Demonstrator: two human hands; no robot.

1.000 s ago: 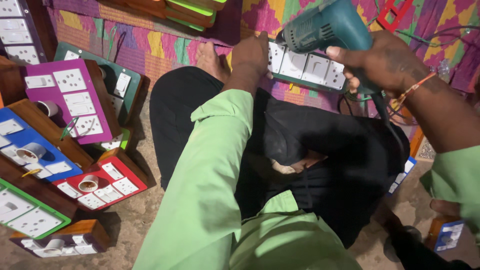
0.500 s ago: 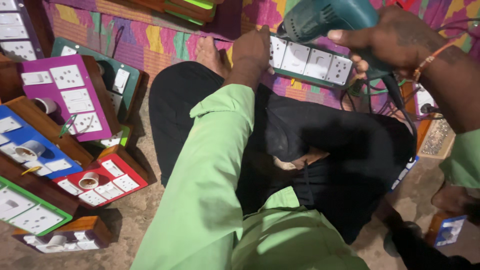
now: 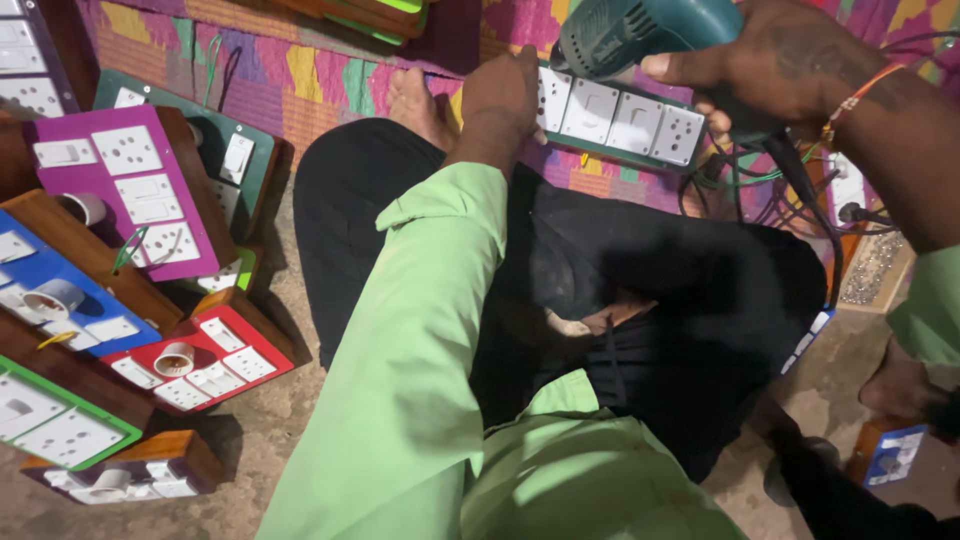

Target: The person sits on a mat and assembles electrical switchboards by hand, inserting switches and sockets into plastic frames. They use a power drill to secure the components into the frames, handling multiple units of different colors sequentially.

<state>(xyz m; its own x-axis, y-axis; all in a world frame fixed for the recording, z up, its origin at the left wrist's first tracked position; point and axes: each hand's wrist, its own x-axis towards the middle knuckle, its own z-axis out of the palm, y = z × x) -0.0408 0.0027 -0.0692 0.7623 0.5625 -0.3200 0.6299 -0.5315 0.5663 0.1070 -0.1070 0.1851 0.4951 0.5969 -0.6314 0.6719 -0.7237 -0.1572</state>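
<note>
A person in a light green shirt sits cross-legged on the floor, seen from above. The left hand (image 3: pixel 505 100) presses its fingers closed around the near end of a green switchboard (image 3: pixel 620 120) fitted with white switches and sockets, which rests on a bright woven mat (image 3: pixel 300 80) just past the knees. The right hand (image 3: pixel 770 65) grips a teal electric drill (image 3: pixel 640 35), fingers wrapped around its handle, directly above the switchboard. Well left of the switchboard lie a purple board (image 3: pixel 130 190), a blue board (image 3: pixel 70 295) and a red board (image 3: pixel 195 360).
</note>
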